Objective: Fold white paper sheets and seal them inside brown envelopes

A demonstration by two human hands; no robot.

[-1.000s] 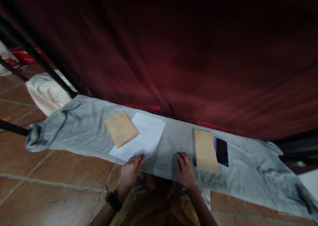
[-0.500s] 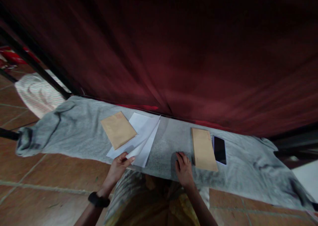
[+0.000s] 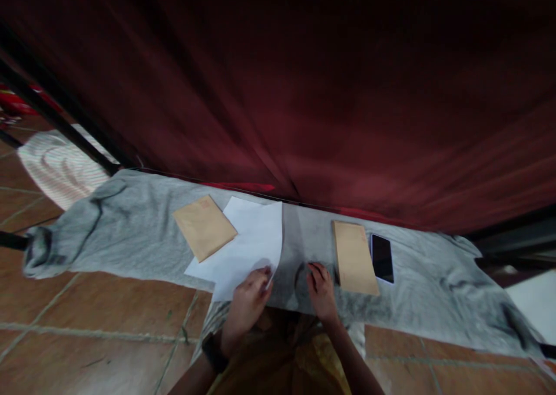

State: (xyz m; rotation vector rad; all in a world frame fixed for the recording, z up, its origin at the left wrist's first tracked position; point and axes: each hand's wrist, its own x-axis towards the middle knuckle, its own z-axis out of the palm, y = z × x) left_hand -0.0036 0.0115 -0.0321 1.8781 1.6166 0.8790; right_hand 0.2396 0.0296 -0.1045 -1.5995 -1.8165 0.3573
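Left hand (image 3: 252,295) pinches paper (image 3: 257,233), long axis pointing away; bare cloth (image 3: 299,233) parts its edge from my half-curled right hand (image 3: 320,289).

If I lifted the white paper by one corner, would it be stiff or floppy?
Probably floppy: the white paper curves at its edge by the left hand. It looks thin, so likely light. The left brown envelope lies over part of it, so that might slide along.
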